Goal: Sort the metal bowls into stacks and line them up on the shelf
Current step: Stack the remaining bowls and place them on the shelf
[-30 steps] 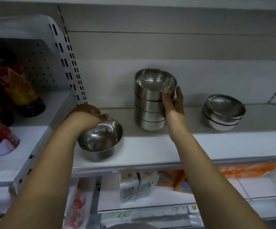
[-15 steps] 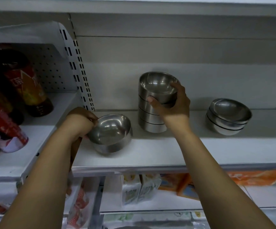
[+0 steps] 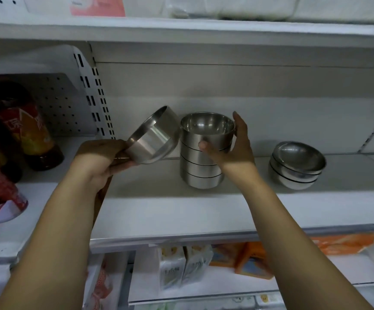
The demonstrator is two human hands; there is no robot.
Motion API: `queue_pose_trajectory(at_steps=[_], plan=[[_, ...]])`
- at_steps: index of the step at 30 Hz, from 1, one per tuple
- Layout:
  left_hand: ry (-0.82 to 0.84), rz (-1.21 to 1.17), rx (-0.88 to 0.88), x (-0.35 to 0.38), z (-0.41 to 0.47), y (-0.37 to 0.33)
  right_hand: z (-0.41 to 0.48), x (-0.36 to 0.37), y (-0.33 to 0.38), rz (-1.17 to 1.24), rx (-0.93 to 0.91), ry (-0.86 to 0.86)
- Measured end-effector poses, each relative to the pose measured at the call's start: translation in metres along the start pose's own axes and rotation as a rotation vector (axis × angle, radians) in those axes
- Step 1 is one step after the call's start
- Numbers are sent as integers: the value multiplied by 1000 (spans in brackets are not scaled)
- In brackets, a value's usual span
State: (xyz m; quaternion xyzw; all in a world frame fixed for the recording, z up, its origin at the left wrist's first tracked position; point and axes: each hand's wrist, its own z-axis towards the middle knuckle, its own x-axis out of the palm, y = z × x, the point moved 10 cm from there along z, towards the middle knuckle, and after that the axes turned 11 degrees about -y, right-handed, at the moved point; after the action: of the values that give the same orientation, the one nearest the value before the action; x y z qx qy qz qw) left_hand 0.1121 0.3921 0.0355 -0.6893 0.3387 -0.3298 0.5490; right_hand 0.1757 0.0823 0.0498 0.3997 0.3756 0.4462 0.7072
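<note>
A tall stack of straight-sided metal bowls [image 3: 200, 170] stands at the middle of the white shelf [image 3: 181, 211]. My right hand [image 3: 233, 148] grips the stack's top bowl, thumb on the front and fingers round the right side. My left hand [image 3: 105, 155] holds a single metal bowl [image 3: 153, 137] by its rim, lifted off the shelf and tipped on its side, just left of the stack's top. A shorter stack of wider, shallow bowls [image 3: 296, 164] sits to the right, its top bowl tilted.
Dark bottles with red and orange labels [image 3: 25, 128] stand on the left shelf section behind a slotted white upright [image 3: 94, 95]. A shelf overhead carries white packs. Cartons and orange packs lie on the lower shelf.
My left hand has lifted the single bowl off the shelf and tipped it up beside the top of the stack. My right hand stays on the top bowl. The view has tilted upward.
</note>
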Motion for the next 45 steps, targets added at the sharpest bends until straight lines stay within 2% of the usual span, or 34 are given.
queue_pose_trajectory(at_steps=[4, 10, 18, 24, 28, 32, 39, 45], plan=[[-62, -79, 4, 2, 8, -10, -4, -6, 16, -19, -38, -6], [-24, -56, 127, 28, 6, -43, -4, -9, 63, -62, -158, 60], [137, 32, 254, 73, -12, -74, 10, -6, 75, -73, -160, 117], [365, 29, 336, 97, -11, -62, 23, -18, 50, -47, -101, 96], [328, 136, 502, 112, -13, -58, 25, -17, 38, -60, -89, 99], [296, 148, 580, 120, -11, -52, 25, -19, 28, -112, -68, 111], [237, 180, 580, 119, -1, -31, 24, -15, 12, -86, -41, 159], [319, 47, 552, 125, -2, -20, 23, -14, 3, 10, -1, 138]])
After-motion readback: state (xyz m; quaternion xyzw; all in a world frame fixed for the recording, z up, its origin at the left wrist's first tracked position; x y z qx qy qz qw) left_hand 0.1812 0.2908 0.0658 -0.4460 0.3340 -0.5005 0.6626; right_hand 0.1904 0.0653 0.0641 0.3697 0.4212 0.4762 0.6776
